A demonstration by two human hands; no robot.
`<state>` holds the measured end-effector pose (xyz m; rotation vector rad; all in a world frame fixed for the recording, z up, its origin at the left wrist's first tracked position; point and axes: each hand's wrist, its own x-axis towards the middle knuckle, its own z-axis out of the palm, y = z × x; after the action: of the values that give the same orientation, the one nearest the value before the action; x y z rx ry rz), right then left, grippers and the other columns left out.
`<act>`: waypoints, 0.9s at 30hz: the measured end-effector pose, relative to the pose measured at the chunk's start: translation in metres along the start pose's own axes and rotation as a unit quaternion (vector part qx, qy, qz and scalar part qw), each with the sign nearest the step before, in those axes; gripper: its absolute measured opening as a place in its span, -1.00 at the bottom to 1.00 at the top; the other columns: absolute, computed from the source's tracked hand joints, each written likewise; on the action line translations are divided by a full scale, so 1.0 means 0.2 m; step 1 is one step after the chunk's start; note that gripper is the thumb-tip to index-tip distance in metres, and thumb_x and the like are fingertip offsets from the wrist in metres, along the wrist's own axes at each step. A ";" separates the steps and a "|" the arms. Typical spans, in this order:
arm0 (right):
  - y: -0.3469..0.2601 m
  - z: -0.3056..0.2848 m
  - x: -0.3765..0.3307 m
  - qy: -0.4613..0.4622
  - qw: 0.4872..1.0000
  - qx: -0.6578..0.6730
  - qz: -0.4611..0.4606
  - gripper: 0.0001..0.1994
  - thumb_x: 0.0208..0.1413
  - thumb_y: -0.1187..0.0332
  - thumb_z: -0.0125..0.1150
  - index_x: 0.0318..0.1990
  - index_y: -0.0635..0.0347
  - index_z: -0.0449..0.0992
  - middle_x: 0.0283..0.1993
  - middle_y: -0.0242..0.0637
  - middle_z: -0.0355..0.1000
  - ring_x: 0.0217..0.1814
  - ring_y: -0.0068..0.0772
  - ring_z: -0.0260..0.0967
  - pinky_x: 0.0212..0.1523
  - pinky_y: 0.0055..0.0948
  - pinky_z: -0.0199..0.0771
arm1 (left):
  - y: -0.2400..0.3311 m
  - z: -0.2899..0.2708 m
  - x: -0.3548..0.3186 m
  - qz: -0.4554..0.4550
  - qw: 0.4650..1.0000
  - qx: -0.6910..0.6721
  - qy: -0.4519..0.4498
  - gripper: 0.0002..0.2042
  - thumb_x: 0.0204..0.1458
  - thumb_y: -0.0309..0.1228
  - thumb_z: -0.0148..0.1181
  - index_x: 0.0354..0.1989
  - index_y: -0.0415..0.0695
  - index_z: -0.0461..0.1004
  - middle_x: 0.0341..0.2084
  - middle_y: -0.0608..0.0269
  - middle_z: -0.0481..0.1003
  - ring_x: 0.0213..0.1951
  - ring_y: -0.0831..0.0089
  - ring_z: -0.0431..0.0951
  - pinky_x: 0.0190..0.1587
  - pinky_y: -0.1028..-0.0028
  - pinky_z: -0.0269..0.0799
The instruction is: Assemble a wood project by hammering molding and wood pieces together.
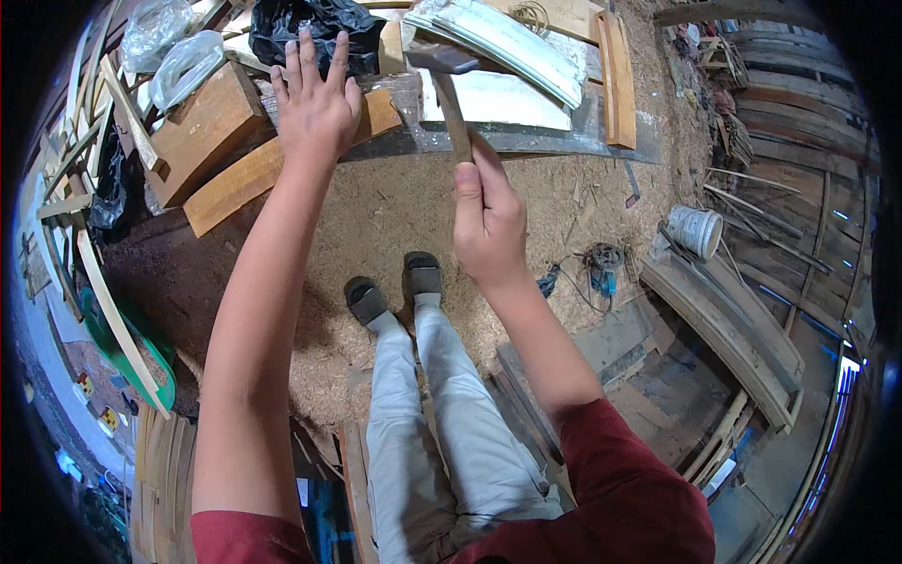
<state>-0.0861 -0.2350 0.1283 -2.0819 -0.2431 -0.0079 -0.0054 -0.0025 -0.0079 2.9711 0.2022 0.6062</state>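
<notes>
My right hand (492,230) is closed around the wooden handle of a hammer (454,115). The hammer's dark metal head is up, in front of white-painted wood pieces (503,101) on the workbench (404,141). My left hand (318,111) is stretched forward with its fingers spread and nothing in it. Its fingertips overlap a crumpled black plastic bag (272,28); I cannot tell whether they touch it. Under my left wrist lies a curved brown board (235,191), partly hidden by my forearm. A thick brown wood block (205,132) sits to its left.
Clear plastic bags (188,68) and wood strips crowd the far left. A narrow wooden frame (616,80) lies at the bench's right end. Sawdust covers the floor around my sandals (423,274). To the right are a corded blue power tool (603,273), a white bucket (695,231) and stacked planks (723,324).
</notes>
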 end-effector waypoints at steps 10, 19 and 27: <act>0.03 0.06 -0.01 0.013 0.996 -0.053 -0.065 -0.60 0.52 0.22 0.09 0.37 0.19 0.47 -0.31 0.16 0.64 -0.28 0.32 0.65 -0.26 0.10 0.63 | -0.02 0.00 0.00 -0.007 1.000 -0.002 0.004 -0.34 0.42 -0.06 -0.04 0.69 0.28 0.06 0.67 -0.07 -0.02 0.63 -0.09 0.03 0.60 -0.17 -0.11; 0.08 0.07 0.00 -0.066 0.991 -0.100 0.056 -0.61 0.51 0.26 0.11 0.38 0.16 0.44 -0.31 0.16 0.64 -0.26 0.34 0.65 -0.32 0.14 0.58 | -0.02 0.00 0.00 -0.006 1.000 -0.008 0.010 -0.34 0.41 -0.08 -0.03 0.69 0.26 0.08 0.66 -0.08 -0.01 0.63 -0.10 0.04 0.60 -0.20 -0.09; 0.09 0.08 0.01 -0.101 0.976 -0.146 0.126 -0.63 0.53 0.26 0.07 0.37 0.12 0.50 -0.10 0.13 0.68 -0.22 0.19 0.70 -0.29 0.01 0.66 | -0.02 0.01 -0.01 -0.007 1.000 0.013 0.000 -0.32 0.38 -0.08 0.02 0.68 0.24 0.11 0.66 -0.10 0.00 0.63 -0.06 0.05 0.60 -0.17 -0.07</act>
<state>-0.0816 -0.2302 0.1057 -2.3951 -0.1024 0.3414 -0.0066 0.0007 -0.0104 2.9924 0.2333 0.6080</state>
